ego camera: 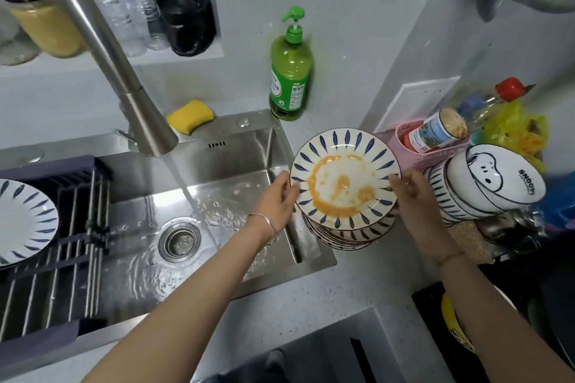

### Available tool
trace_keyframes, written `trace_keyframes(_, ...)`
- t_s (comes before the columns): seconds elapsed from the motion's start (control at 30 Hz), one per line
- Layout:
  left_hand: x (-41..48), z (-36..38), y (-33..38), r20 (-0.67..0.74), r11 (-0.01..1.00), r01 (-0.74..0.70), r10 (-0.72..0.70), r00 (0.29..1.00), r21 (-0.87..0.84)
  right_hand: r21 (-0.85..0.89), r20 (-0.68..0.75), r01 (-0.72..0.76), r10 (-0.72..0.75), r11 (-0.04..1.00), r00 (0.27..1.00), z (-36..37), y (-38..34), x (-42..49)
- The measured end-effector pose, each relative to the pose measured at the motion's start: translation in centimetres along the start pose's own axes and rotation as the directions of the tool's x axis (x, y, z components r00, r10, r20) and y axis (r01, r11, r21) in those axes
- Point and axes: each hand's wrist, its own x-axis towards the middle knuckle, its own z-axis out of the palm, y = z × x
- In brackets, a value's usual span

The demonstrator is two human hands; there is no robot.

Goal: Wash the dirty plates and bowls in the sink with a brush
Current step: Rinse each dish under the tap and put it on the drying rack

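Orange-smeared round white ceramic plate with blue leaf strokes (345, 179), held over the stack of like plates (342, 238), centre right of frame.
Fingers of left hand (277, 199) and right hand (410, 193) clamp opposite rims; it looks stiff, breakable and probably greasy, so a two-sided rim hold suits.

I have a single view, a head-worn wide-angle camera facing forward and steeply down over the grey speckled countertop (357, 283). The stainless steel sink (236, 158) fills left-centre. The brushed-metal tap spout (102, 40) cuts in from top left, very near the lens. Forearms enter from the bottom edge. Left hand (277, 199) and right hand (410, 193) hold the white ceramic plate with blue leaf rim (345, 177) right of centre, at arm's reach. Frame edges bow.
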Motion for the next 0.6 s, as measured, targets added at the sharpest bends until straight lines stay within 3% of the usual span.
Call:
trace_keyframes(0.17, -2.6, -5.2, -1.1, -0.130, 0.863, 0.113, -0.202, 0.971, -0.493, 0.168, 0.087, -0.073, 0.059, 0.983, 0.994, 6.1, -2.0, -0.8)
trace_keyframes(0.37, -3.7, -12.8, -7.7, -0.104, 0.724, 0.273, -0.429, 0.897, -0.633, 0.287, 0.416, -0.189, 0.055, 0.939, 0.908, 16.4, -3.1, -3.1)
trace_keyframes(0.5, -6.1, -15.7, -9.6, -0.222, 0.744, 0.287, -0.503, 0.835, -0.604, 0.249, 0.528, -0.331, 0.159, 0.910, 0.834, 21.4, -3.5, -4.0)
trace_keyframes(0.6, -7.3, -17.2, -10.5, -0.270, 0.766, 0.265, -0.493, 0.827, -0.585, 0.202, 0.560, -0.358, 0.192, 0.912, 0.806, 24.2, -3.2, -4.6)
